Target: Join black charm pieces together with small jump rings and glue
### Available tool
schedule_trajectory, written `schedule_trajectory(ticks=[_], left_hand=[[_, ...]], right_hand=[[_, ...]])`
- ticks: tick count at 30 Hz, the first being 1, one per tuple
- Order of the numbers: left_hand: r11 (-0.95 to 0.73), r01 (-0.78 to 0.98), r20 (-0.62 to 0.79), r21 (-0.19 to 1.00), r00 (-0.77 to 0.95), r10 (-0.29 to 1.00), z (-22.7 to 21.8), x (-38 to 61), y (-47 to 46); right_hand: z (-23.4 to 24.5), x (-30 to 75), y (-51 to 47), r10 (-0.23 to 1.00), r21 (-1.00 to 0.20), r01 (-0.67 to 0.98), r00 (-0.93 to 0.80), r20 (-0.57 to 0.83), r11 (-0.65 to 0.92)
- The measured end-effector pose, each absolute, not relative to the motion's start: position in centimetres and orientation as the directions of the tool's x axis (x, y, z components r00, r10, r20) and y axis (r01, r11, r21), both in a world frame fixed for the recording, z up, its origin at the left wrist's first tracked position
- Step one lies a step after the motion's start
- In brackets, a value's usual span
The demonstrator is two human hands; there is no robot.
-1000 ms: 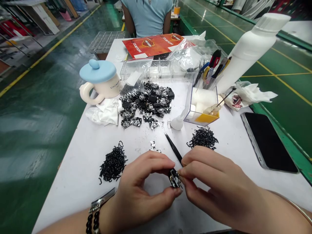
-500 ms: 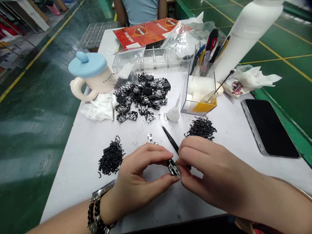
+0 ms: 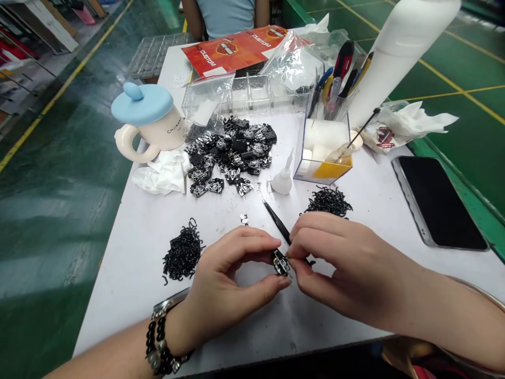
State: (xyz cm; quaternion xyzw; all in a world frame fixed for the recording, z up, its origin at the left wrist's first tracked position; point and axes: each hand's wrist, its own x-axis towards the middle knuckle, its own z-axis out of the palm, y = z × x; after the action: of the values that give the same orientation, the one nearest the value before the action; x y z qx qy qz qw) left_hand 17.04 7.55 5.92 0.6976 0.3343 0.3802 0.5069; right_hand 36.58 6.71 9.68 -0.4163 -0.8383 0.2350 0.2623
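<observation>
My left hand (image 3: pixel 232 279) and my right hand (image 3: pixel 347 268) meet above the white table (image 3: pixel 130 300). Between their fingertips is a small black-and-silver metal piece (image 3: pixel 281 262), pinched by my left thumb and forefinger. Black pointed tweezers (image 3: pixel 277 223) lie within my right hand's grip, their tips out of sight behind the fingers. A heap of black-and-silver emblem pieces (image 3: pixel 232 155) lies farther up the table. Loose black wire clips form one pile (image 3: pixel 183 253) left of my left hand and another pile (image 3: pixel 329 202) above my right hand.
A blue-lidded mug (image 3: pixel 148 118) and crumpled tissue (image 3: pixel 161 176) stand at the left. A transparent box (image 3: pixel 321 150) holds tools, beside a white bottle (image 3: pixel 398 52). A phone (image 3: pixel 440 202) lies right. A person (image 3: pixel 226 13) sits beyond the table.
The whole scene has shifted slightly in view as my head moved. Both hands remain together on the metal piece, and the tweezers' far end now shows past my right fingers.
</observation>
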Motion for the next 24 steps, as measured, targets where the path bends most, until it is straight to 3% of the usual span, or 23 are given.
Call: schedule_trajectory(ticks=[17, 24], left_hand=[[-0.332, 0.113, 0.246, 0.937, 0.463, 0.852, 6.03, 17.1, 7.43], [-0.36, 0.11, 0.272, 0.926, 0.467, 0.842, 6.06, 17.3, 7.39]], right_hand=[[9.14, 36.23, 6.25, 0.81, -0.544, 0.608, -0.505, 0.297, 0.578], [9.11, 36.41, 6.11, 0.798, -0.535, 0.61, -0.552, 0.242, 0.585]])
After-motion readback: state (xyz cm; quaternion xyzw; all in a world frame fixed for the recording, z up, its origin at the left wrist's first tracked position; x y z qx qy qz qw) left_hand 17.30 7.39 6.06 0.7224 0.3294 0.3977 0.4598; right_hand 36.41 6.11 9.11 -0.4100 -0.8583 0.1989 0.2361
